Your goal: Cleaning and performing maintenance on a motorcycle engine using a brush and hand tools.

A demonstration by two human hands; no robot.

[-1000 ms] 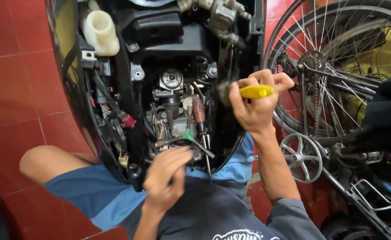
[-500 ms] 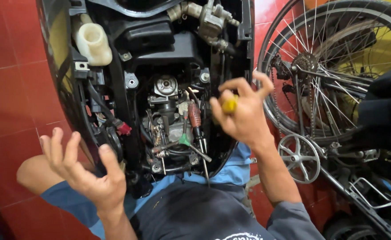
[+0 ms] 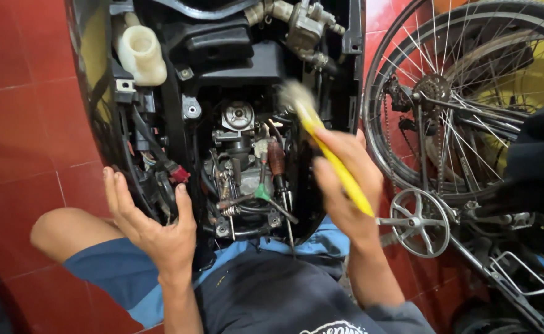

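An opened scooter body (image 3: pixel 222 55) fills the middle, with its carburettor and engine parts (image 3: pixel 241 167) exposed. My right hand (image 3: pixel 346 185) holds a yellow-handled brush (image 3: pixel 321 133) whose blurred bristles point up toward the upper right of the engine bay. My left hand (image 3: pixel 151 226) rests with fingers spread on the black left edge of the body panel, beside a red connector (image 3: pixel 179 175). A green-handled tool (image 3: pixel 262 192) lies among the engine parts.
A white plastic reservoir (image 3: pixel 141 54) sits at the upper left of the bay. A bicycle wheel (image 3: pixel 470 93) with chain and crank (image 3: pixel 417 219) stands close on the right. Red floor tiles (image 3: pixel 18 111) lie on the left. My knee (image 3: pixel 68 232) and blue shorts are below.
My left hand went from the engine parts out to the left and now rests on the panel edge. My right hand turned the brush so its bristles point up into the bay.
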